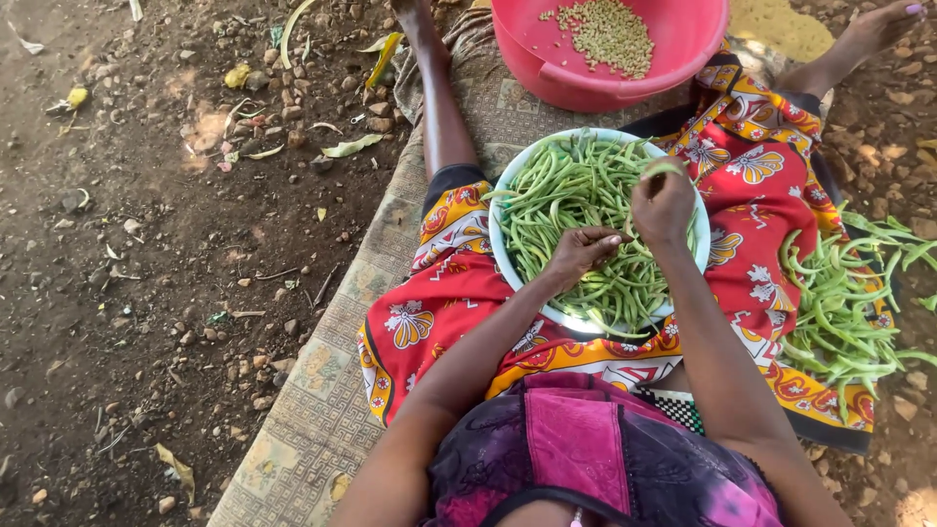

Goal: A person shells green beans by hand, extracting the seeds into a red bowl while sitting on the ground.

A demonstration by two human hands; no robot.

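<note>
As you sit on the woven mat [322, 410] with your legs stretched out, the head view shows a white bowl [505, 256] resting on your lap, heaped with green bean pods [571, 195]. Your right hand [664, 203] hovers over the right part of the bowl, its fingers curled together and pinching one bean pod [662, 168], which arches just above the knuckles on the far side of the hand. Your left hand [582, 250] lies near it, a little lower and to the left, touching the heap; its fingers are bent and drawn close, but you cannot tell whether they grip a pod, because the back of the hand hides the tips. The two hands are near each other without touching. Beyond the bowl, between your shins, stands a pink basin [625, 83] holding shelled pale beans [607, 34]. To the right of your lap, a loose pile of pods [839, 307] lies on the red flowered cloth [756, 210].
</note>
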